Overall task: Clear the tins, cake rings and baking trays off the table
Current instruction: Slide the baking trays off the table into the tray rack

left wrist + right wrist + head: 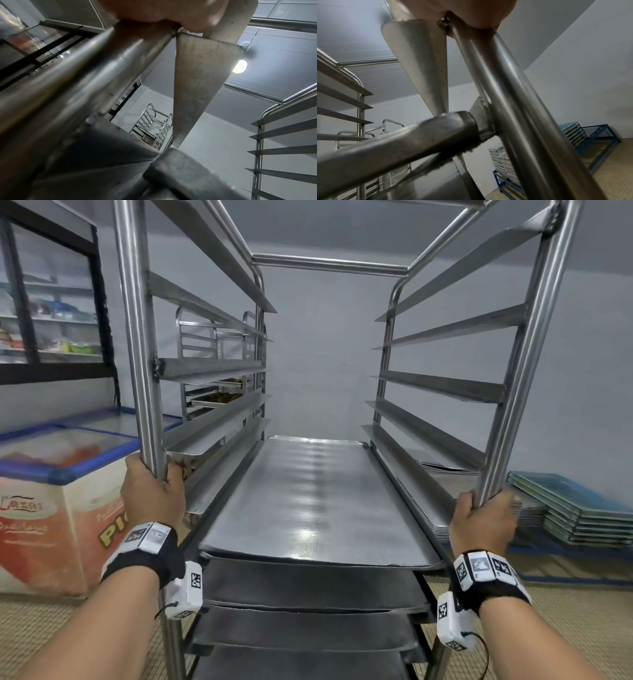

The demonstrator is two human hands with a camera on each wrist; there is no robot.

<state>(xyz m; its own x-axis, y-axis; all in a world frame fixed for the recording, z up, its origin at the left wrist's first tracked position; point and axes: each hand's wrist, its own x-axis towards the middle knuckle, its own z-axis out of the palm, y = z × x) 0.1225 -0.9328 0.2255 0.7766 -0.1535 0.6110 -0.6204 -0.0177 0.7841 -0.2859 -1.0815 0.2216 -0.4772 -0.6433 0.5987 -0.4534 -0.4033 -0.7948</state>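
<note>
Left hand wraps my grip round near-left post of steel tray rack; right hand grips near-right post. Baking trays sit stacked on lower runners between my hands. Chest freezer at left.

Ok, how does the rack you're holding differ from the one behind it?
The near rack is gripped at its front posts by the left hand and right hand; the far rack stands untouched by the wall. The near rack carries flat trays on its lower runners, upper runners bare; the far rack holds a tray with something brown on it. Both are steel with angled runners.
</note>
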